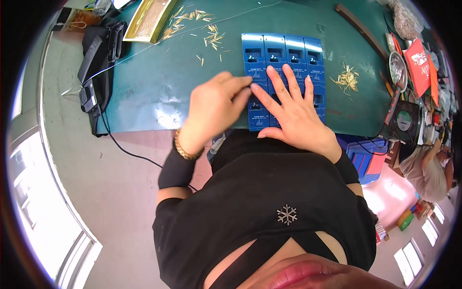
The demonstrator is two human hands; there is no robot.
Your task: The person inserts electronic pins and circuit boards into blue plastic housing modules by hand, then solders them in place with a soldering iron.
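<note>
On the green counter [185,72], the block of blue panels [260,119] lies near the front edge, beneath the spread, open right hand [297,108]. The left hand [219,102] bends its fingers at the block's left side; whether they grip anything I cannot tell. Thin yellowish slivers [347,79] lie heaped to the right.

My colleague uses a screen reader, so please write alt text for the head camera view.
A person's right hand lies spread over blue panels on a green table; the left hand is close by, at their left edge. Thin golden pieces lie scattered on both sides, with a yellow tray at upper left.
</note>
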